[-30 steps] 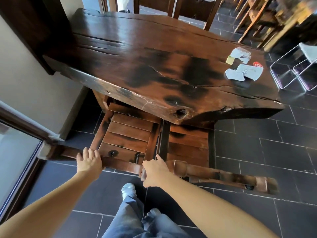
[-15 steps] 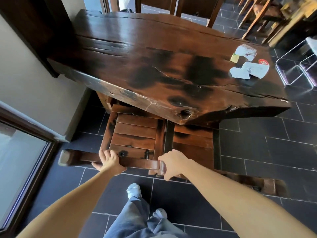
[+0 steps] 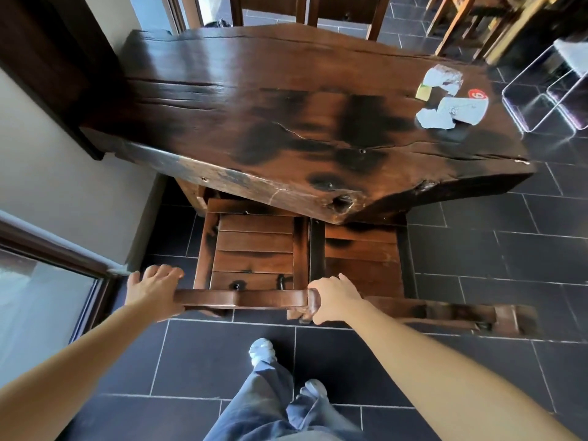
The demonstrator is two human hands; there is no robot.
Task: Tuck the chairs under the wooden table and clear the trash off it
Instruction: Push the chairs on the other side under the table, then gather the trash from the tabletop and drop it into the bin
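The dark slab wooden table [image 3: 286, 122] fills the middle. Torn paper trash [image 3: 451, 105] with a red-marked scrap lies near its right end. Two wooden chairs stand side by side at the near edge, their seats partly under the top. On the left chair [image 3: 254, 249], my left hand [image 3: 152, 291] lies over the left end of the back rail, fingers stretched forward. My right hand [image 3: 331, 297] grips the rail's right end with curled fingers. The right chair [image 3: 359, 259] has its back rail [image 3: 445, 313] sticking out to the right, and no hand is on it.
A wall [image 3: 47, 170] and a glass door [image 3: 38, 313] close off the left. Clear acrylic stools [image 3: 541, 100] stand right of the table. More wooden chairs [image 3: 305, 11] are at the far side. My feet [image 3: 264, 351] are on dark floor tiles just behind the chairs.
The left chair has swung square to the table and slid further under it. My left hand has shifted from mid-rail to the rail's left end; my right hand stays at the right end.
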